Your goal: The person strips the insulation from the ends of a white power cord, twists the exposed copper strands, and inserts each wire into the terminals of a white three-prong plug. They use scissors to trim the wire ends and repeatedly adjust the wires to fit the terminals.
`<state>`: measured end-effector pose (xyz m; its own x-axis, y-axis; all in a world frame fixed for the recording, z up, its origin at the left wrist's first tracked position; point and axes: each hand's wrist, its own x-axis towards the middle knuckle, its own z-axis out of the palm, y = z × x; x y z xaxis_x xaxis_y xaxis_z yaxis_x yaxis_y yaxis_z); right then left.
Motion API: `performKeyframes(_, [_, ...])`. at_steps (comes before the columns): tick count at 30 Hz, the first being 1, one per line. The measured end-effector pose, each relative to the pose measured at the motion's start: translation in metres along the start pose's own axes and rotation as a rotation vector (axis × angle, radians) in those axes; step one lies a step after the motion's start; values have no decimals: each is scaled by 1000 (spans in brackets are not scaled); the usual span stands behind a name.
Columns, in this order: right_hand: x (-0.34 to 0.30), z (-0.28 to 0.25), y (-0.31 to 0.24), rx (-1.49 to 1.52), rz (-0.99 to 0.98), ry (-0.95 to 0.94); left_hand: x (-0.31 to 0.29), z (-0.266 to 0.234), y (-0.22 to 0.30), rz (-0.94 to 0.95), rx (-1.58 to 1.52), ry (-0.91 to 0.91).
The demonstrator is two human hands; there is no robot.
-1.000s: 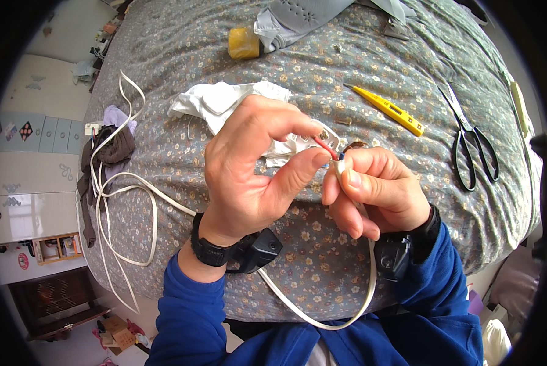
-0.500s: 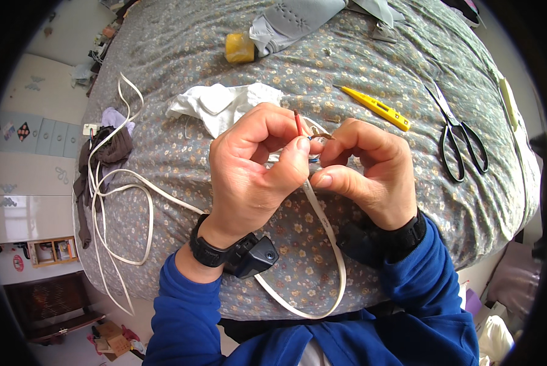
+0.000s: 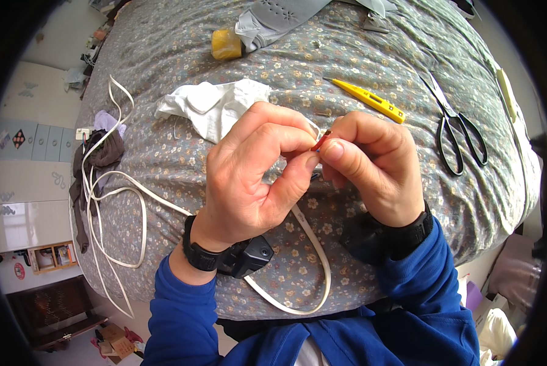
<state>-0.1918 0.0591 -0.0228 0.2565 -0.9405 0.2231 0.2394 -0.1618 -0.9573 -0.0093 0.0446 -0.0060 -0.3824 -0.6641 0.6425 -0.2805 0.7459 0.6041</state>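
My left hand point(image 3: 255, 174) and my right hand point(image 3: 371, 165) meet over a grey flowered bedspread point(image 3: 182, 49). Both pinch the end of a flat white cable point(image 3: 313, 235) between thumb and fingertips. A thin red wire tip with a bare end point(image 3: 322, 139) shows between the fingertips. The cable loops down under my wrists toward my blue sleeves, then runs left into loose coils point(image 3: 108, 201) at the bed's edge. How the inner wires are held is hidden by my fingers.
A crumpled white cloth point(image 3: 209, 107) lies just beyond my left hand. A yellow tester screwdriver point(image 3: 371, 99) and black scissors point(image 3: 459, 131) lie to the right. A yellow tape roll point(image 3: 226, 44) and a grey garment point(image 3: 273, 15) sit at the far side. Dark cloth point(image 3: 99, 155) lies left.
Both hands have stayed together on the cable end, with fingers shifted. The red wire tip now sits lower between the fingertips, and the cable loop under the wrists has swung.
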Motion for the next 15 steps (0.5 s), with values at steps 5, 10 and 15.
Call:
performKeyframes(5, [0,-5,-3,137,130,-104,-2,-11,17,-459,-355,-128])
performKeyframes(10, [3,-11,-7,102,179,-138,0,-16,22,-533,-347,-208])
performKeyframes(15, [5,-5,0,-429,-239,4,-3,-13,20,-685,-466,-95])
